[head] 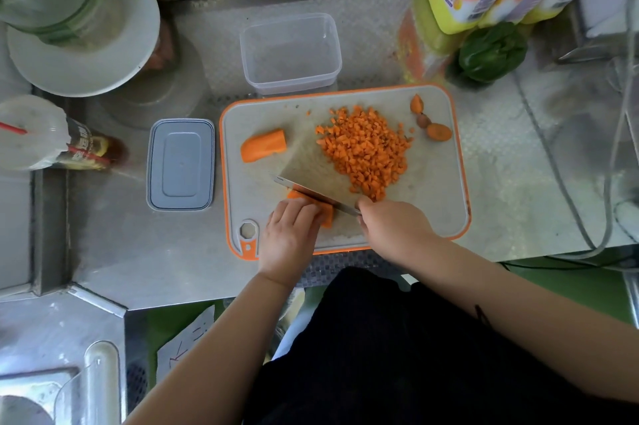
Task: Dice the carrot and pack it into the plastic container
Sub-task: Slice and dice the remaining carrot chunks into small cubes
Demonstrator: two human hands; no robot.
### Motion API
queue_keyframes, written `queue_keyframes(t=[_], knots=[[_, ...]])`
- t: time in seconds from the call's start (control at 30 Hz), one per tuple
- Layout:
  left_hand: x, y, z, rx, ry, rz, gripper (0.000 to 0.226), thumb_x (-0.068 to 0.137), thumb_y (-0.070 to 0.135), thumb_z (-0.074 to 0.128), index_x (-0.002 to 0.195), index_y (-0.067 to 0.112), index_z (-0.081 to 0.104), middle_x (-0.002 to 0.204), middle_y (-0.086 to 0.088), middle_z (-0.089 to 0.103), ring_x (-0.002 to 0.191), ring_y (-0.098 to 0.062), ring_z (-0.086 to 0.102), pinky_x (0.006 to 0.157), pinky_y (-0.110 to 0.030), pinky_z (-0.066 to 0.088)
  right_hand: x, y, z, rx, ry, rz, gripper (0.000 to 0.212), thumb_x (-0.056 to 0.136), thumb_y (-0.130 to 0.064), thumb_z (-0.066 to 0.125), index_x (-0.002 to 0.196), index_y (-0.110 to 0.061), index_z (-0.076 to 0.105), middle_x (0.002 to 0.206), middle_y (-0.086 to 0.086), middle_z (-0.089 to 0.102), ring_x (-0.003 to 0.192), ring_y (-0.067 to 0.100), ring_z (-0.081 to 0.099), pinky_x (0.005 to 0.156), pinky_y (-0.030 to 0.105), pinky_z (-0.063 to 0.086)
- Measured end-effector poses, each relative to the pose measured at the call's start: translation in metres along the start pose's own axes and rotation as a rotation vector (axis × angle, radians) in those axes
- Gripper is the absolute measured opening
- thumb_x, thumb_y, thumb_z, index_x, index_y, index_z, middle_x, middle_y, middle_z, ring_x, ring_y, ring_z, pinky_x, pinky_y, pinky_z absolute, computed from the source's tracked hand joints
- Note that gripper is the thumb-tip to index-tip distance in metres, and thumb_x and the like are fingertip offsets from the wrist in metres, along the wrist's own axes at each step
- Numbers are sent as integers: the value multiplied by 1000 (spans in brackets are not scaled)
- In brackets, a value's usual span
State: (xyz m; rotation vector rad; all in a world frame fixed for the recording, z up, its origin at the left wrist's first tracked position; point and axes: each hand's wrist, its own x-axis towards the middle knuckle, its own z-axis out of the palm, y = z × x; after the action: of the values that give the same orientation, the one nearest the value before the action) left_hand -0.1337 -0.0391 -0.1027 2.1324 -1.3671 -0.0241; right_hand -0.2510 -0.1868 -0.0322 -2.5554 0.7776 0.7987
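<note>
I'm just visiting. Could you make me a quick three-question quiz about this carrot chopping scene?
1. True or false: the plastic container already holds diced carrot.
2. Which hand grips the knife? A left hand, B right hand.
3. Fill in: the grey lid lies to the ___ of the cutting board.

Key: 1 false, it is empty; 2 B, while the left steadies a carrot piece; 3 left.
</note>
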Motion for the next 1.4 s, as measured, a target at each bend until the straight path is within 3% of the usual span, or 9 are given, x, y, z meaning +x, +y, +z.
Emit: queue_keyframes(t=[0.17, 0.3, 0.47, 0.6, 0.73, 0.83, 1.0, 1.27, 1.4], knots=[[2, 4, 6, -93, 33, -99, 18, 94, 19, 61, 86, 6, 71, 91, -6, 65, 89, -23, 54, 78, -31, 47, -2, -3, -1, 24, 1, -17, 10, 94, -8, 46, 87, -14, 43, 62, -1, 41, 50, 16, 38, 49, 33, 39], [-2, 4, 9, -120, 42, -121, 18, 94, 18, 61, 87, 3, 71, 92, -8, 64, 91, -25, 54, 81, -30, 45, -15, -9, -6, -7, 54, -10, 21, 94, -11, 47, 79, -17, 35, 59, -3, 36, 47, 14, 32, 42, 28, 22], [-6, 4, 13, -135, 67, -140, 21, 95, 19, 60, 89, 2, 72, 94, -9, 65, 94, -27, 56, 86, -31, 47, -20, -15, -16, -15, 33, 9, 21, 96, -11, 47, 81, -16, 33, 59, -3, 31, 48, 13, 28, 43, 28, 17], [-9, 2, 17, -162, 78, -167, 15, 93, 15, 63, 90, 3, 72, 95, -8, 65, 95, -27, 56, 86, -31, 48, -17, -19, -22, -6, -31, 43, 8, 94, -5, 48, 95, -12, 51, 61, -2, 31, 50, 13, 27, 43, 28, 19], [-8, 0, 18, -172, 80, -163, 14, 92, 14, 64, 92, 3, 73, 96, -8, 66, 96, -25, 55, 89, -29, 46, -17, -24, -32, -35, -84, 33, 20, 87, 7, 48, 92, -11, 48, 62, 0, 32, 50, 14, 28, 42, 28, 22], [-9, -1, 19, -167, 84, -159, 10, 91, 11, 66, 92, 4, 73, 97, -7, 66, 96, -24, 55, 93, -25, 44, -8, -28, -34, -41, -123, 20, 27, 83, 13, 48, 100, -8, 52, 63, 1, 34, 53, 16, 34, 49, 31, 33], [-9, -2, 19, -171, 87, -134, 11, 92, 12, 66, 94, 3, 73, 98, -8, 67, 97, -26, 57, 92, -31, 47, 9, -25, -16, 16, -132, 33, 18, 89, 5, 46, 101, -4, 55, 65, 2, 42, 66, 25, 52, 54, 34, 39], [-7, 5, 8, -139, 68, -112, 18, 97, 16, 57, 94, 4, 70, 98, -10, 65, 94, -26, 56, 85, -37, 49, 12, -18, -1, 63, -68, 24, 8, 94, -6, 45, 96, -8, 53, 68, 3, 49, 65, 26, 55, 47, 31, 35], [13, 11, -22, -29, 126, -4, 5, 97, 12, 57, 98, 8, 60, 96, -13, 61, 87, -30, 55, 80, -36, 46, 10, -21, 0, 60, -35, 10, 15, 94, -5, 45, 105, -6, 56, 88, 10, 64, 79, 32, 63, 59, 34, 43]])
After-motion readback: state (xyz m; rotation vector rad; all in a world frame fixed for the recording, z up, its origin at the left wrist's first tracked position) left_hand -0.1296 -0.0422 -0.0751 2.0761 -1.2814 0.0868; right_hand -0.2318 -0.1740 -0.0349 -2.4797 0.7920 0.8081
